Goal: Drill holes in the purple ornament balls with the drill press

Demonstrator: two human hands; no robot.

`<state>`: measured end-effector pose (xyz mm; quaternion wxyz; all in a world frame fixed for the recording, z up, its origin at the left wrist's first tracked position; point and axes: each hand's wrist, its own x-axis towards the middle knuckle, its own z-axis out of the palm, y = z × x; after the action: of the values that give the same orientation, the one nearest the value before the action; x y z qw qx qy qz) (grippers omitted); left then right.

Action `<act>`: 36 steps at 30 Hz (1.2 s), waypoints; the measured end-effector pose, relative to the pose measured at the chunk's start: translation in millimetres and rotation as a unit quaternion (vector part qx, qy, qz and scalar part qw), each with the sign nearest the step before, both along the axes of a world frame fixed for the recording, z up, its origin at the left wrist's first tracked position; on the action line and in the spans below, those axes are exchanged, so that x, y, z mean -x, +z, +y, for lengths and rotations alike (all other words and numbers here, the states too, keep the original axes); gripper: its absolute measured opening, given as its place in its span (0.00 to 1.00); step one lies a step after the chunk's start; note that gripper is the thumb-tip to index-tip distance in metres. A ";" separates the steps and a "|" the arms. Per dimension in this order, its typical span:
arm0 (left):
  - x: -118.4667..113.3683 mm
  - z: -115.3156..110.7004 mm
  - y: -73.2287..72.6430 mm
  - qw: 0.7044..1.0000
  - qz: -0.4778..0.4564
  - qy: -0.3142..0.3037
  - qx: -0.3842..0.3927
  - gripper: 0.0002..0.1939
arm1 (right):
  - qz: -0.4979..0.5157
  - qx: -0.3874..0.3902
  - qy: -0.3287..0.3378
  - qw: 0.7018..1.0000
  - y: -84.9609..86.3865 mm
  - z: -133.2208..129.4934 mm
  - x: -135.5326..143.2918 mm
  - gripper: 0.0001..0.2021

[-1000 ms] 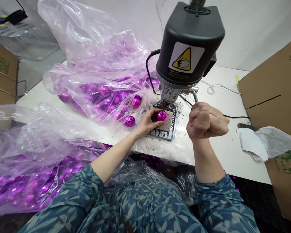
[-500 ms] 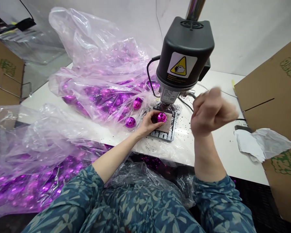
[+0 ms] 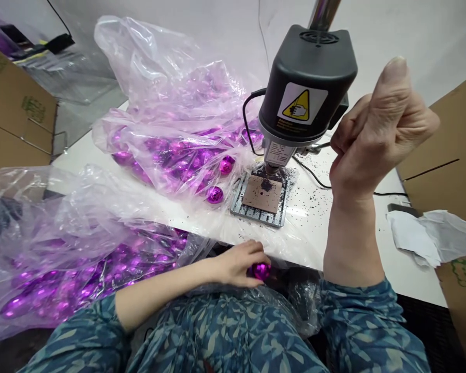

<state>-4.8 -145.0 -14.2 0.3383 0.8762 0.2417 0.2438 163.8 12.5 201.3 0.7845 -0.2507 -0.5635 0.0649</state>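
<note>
My left hand (image 3: 244,263) is closed round a shiny magenta mirror ball (image 3: 261,270), low in front of the table's near edge. My right hand (image 3: 380,132) is raised in a fist, thumb up, right of the black drill press (image 3: 308,83). A metal lever (image 3: 315,148) runs from the press toward this fist; the fingers hide its end. Under the drill head lies a brown board (image 3: 259,199) on a grey slotted base (image 3: 238,208). A small hole and a heap of dark shavings show on the board.
Two loose magenta balls (image 3: 215,195) lie left of the base, by a clear plastic bag (image 3: 166,103) full of them. Another filled bag (image 3: 81,280) hangs at lower left. White paper (image 3: 411,235) and cardboard boxes (image 3: 437,166) stand right. Shavings litter the tabletop.
My left hand has brought the ball off the board, toward me and below the table edge. My right fist has risen and moved right. The view has shifted slightly.
</note>
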 end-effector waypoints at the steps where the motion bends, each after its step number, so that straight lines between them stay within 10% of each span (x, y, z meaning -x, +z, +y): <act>1: 1.7 -9.0 -5.5 0.998 0.049 -0.019 -0.018 0.20 | 0.001 0.002 -0.001 1.000 0.3 -0.2 0.6 0.34; 5: 12.8 -3.3 -13.4 0.998 0.024 0.003 -0.064 0.19 | 0.016 -0.019 0.010 1.000 1.0 -0.3 1.6 0.34; 8: 34.1 39.4 -1.7 0.982 -0.065 0.156 -0.083 0.12 | 0.008 -0.017 0.017 1.000 0.1 0.0 0.7 0.33; 13: 80.2 109.0 15.1 0.913 0.183 0.353 -0.092 0.12 | 0.022 -0.031 0.035 0.999 -1.3 -0.6 -0.3 0.31; 18: 91.0 119.3 27.8 0.908 0.235 0.342 -0.065 0.09 | 0.022 -0.028 0.023 0.999 -1.3 -0.7 1.4 0.31; 22: 70.9 116.9 48.3 0.941 -0.052 0.330 0.059 0.20 | 0.021 -0.048 0.003 0.999 -1.3 1.1 3.2 0.33; 28: 29.6 122.1 38.8 0.817 -0.330 0.233 0.411 0.32 | 0.019 -0.051 0.039 0.998 -1.8 -3.0 3.8 0.30; 36: 14.9 136.7 7.1 0.851 -0.303 0.322 0.285 0.37 | 0.018 -0.061 0.016 0.998 -0.4 -1.8 6.1 0.31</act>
<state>-19.6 -8.3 -7.1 0.5320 0.4975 0.4541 0.5131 157.7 10.6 200.8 0.8070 -0.1926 -0.5563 0.0472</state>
